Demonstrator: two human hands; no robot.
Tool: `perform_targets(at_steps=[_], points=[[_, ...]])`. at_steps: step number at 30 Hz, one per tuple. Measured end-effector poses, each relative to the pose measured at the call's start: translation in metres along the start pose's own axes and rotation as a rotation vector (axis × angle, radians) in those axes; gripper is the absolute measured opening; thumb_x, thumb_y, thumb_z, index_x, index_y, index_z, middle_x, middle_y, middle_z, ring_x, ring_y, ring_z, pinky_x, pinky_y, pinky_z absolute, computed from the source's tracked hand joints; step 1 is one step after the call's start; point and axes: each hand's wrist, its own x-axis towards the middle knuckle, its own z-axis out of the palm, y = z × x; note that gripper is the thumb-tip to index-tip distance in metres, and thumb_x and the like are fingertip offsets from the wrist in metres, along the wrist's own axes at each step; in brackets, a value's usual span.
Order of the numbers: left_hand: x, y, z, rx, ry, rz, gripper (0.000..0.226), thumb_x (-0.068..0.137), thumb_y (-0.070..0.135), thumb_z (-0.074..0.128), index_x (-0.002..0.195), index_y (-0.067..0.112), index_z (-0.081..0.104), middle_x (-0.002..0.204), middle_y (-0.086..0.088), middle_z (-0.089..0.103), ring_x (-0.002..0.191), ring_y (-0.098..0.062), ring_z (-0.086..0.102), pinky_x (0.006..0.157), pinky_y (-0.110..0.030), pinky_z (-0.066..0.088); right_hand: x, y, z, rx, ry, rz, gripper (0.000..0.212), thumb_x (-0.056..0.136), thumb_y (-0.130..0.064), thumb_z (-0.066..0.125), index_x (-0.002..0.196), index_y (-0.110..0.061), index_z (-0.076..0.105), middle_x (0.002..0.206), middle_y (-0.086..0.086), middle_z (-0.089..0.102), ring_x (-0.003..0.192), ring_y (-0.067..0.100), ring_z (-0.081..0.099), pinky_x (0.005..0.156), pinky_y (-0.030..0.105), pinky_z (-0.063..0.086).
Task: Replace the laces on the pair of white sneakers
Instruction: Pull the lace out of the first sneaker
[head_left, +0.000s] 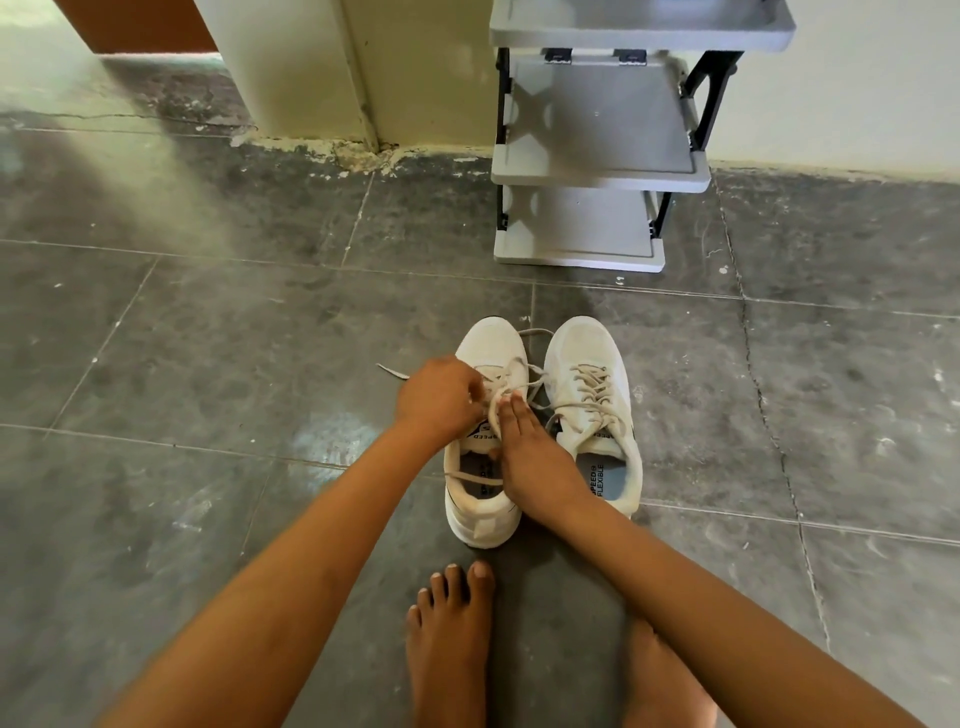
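Two white sneakers stand side by side on the dark tiled floor, toes pointing away from me. The left sneaker (488, 343) has a loose beige lace (524, 387) partly pulled out, with one end trailing on the floor to its left. My left hand (439, 397) has its fingers curled over that lace above the eyelets. My right hand (530, 452) rests on the tongue with straight fingers pressing down. The right sneaker (592, 410) is still fully laced and nobody touches it.
A grey plastic shoe rack (597, 161) with several bare shelves stands against the wall behind the sneakers. My bare feet (452, 639) lie on the floor just in front of the heels. A wall corner (358, 104) rises at the back left.
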Motion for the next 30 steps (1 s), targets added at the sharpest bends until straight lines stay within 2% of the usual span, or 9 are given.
perform_targets(at_steps=[2, 7, 10, 13, 19, 21, 25, 28, 30], points=[[-0.004, 0.005, 0.002, 0.014, 0.064, 0.0, 0.016, 0.087, 0.02, 0.057, 0.092, 0.011, 0.07, 0.105, -0.008, 0.06, 0.095, -0.025, 0.057, 0.067, -0.03, 0.039, -0.001, 0.0, 0.001, -0.007, -0.006, 0.006, 0.063, 0.097, -0.01, 0.034, 0.148, -0.001, -0.001, 0.157, 0.017, 0.001, 0.146, 0.025, 0.005, 0.115, 0.028, 0.009], [0.0, 0.039, -0.047, -0.707, 0.148, 0.1, 0.021, 0.087, 0.017, 0.064, 0.066, 0.019, 0.065, 0.056, 0.003, 0.056, 0.042, 0.003, 0.044, 0.045, -0.015, 0.037, 0.004, -0.001, 0.002, 0.025, -0.033, 0.034, 0.066, 0.097, -0.015, 0.039, 0.149, -0.003, 0.0, 0.158, 0.014, 0.0, 0.146, 0.025, 0.002, 0.116, 0.031, 0.009], [0.011, 0.04, -0.062, -0.317, 0.201, 0.113, 0.016, 0.087, 0.02, 0.063, 0.071, 0.019, 0.067, 0.069, 0.004, 0.064, 0.061, -0.005, 0.057, 0.058, -0.022, 0.047, 0.003, 0.0, 0.001, 0.033, -0.044, 0.039, 0.066, 0.098, -0.016, 0.038, 0.149, -0.004, -0.002, 0.158, 0.014, -0.002, 0.146, 0.024, 0.0, 0.116, 0.031, 0.009], [0.007, 0.014, -0.035, 0.003, -0.022, 0.037, 0.017, 0.085, 0.016, 0.061, 0.098, 0.02, 0.072, 0.104, -0.003, 0.067, 0.096, -0.022, 0.062, 0.084, -0.037, 0.052, 0.0, 0.001, 0.002, 0.032, 0.006, 0.017, 0.064, 0.096, -0.013, 0.037, 0.149, -0.004, 0.002, 0.158, 0.015, 0.003, 0.146, 0.024, 0.006, 0.115, 0.031, 0.015], [-0.006, 0.003, 0.01, 0.107, 0.077, 0.037, 0.022, 0.09, 0.022, 0.052, 0.102, 0.013, 0.067, 0.109, -0.007, 0.057, 0.097, -0.027, 0.057, 0.071, -0.034, 0.043, 0.0, 0.0, 0.002, 0.019, 0.017, 0.022, 0.062, 0.097, -0.013, 0.034, 0.149, -0.003, 0.001, 0.158, 0.014, 0.004, 0.146, 0.023, 0.006, 0.115, 0.03, 0.014], [-0.002, 0.006, 0.003, -0.051, 0.081, 0.04, 0.018, 0.09, 0.018, 0.054, 0.097, 0.007, 0.068, 0.101, -0.008, 0.06, 0.092, -0.025, 0.057, 0.074, -0.033, 0.045, 0.0, 0.001, 0.003, 0.009, 0.02, 0.02, 0.062, 0.097, -0.012, 0.034, 0.149, -0.002, 0.001, 0.157, 0.014, 0.005, 0.146, 0.024, 0.007, 0.115, 0.03, 0.014], [-0.01, 0.015, -0.042, -0.972, 0.027, 0.077, 0.017, 0.088, 0.013, 0.062, 0.071, 0.016, 0.065, 0.063, 0.005, 0.058, 0.054, 0.0, 0.05, 0.055, -0.013, 0.044, 0.0, 0.002, 0.004, -0.03, 0.016, 0.003, 0.062, 0.097, -0.014, 0.033, 0.148, 0.0, 0.0, 0.156, 0.018, 0.005, 0.145, 0.028, 0.007, 0.116, 0.032, 0.013], [-0.012, 0.012, -0.052, -1.034, 0.145, 0.131, 0.015, 0.087, 0.015, 0.063, 0.074, 0.022, 0.066, 0.065, 0.004, 0.058, 0.051, 0.003, 0.047, 0.051, -0.009, 0.041, -0.001, 0.002, 0.003, -0.034, -0.007, 0.005, 0.062, 0.098, -0.015, 0.032, 0.148, 0.0, -0.001, 0.157, 0.019, 0.003, 0.146, 0.028, 0.005, 0.116, 0.033, 0.012], [-0.008, 0.006, -0.044, -0.843, 0.127, 0.081, 0.005, 0.086, 0.019, 0.065, 0.09, 0.019, 0.068, 0.078, 0.003, 0.059, 0.066, -0.003, 0.052, 0.061, -0.014, 0.045, -0.001, 0.0, 0.001, -0.011, -0.006, 0.008, 0.062, 0.098, -0.013, 0.033, 0.149, -0.002, -0.001, 0.157, 0.017, 0.002, 0.146, 0.026, 0.005, 0.116, 0.032, 0.013]])
